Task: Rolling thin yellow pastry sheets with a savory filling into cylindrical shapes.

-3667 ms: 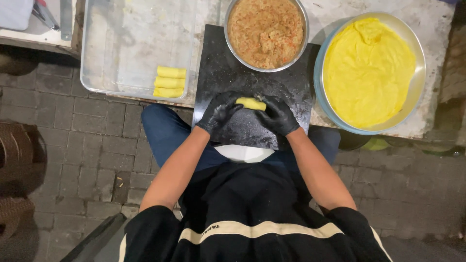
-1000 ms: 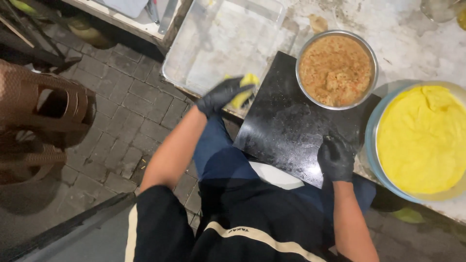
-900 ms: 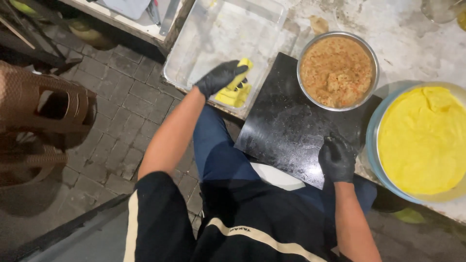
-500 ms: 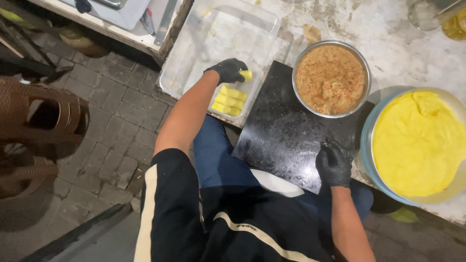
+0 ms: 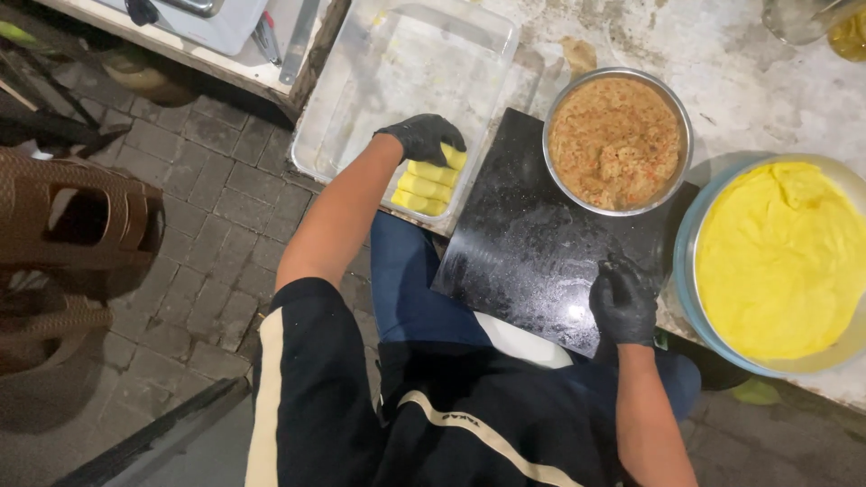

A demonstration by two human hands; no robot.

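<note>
My left hand (image 5: 424,137), in a black glove, rests on the topmost yellow dough roll (image 5: 453,157) inside a clear plastic tray (image 5: 361,99). Three more yellow rolls (image 5: 420,189) lie in a row just below it at the tray's near corner. My right hand (image 5: 622,302), also gloved in black, sits with fingers curled on the near right part of a black stone slab (image 5: 523,243) and holds nothing that I can see. A metal bowl of brown crumbly filling (image 5: 617,141) stands at the slab's far right. A blue-rimmed basin of yellow dough (image 5: 781,261) is to the right.
The worn grey table top (image 5: 722,72) carries the tray, bowl and basin. A brown plastic stool (image 5: 81,216) stands on the brick paving at the left. A white appliance (image 5: 198,18) sits on a wooden shelf at the top left. My knees are under the slab.
My left hand carried a yellow roll from the slab over to the tray and set it down above the other rolls. My right hand dropped to the slab's near right part.
</note>
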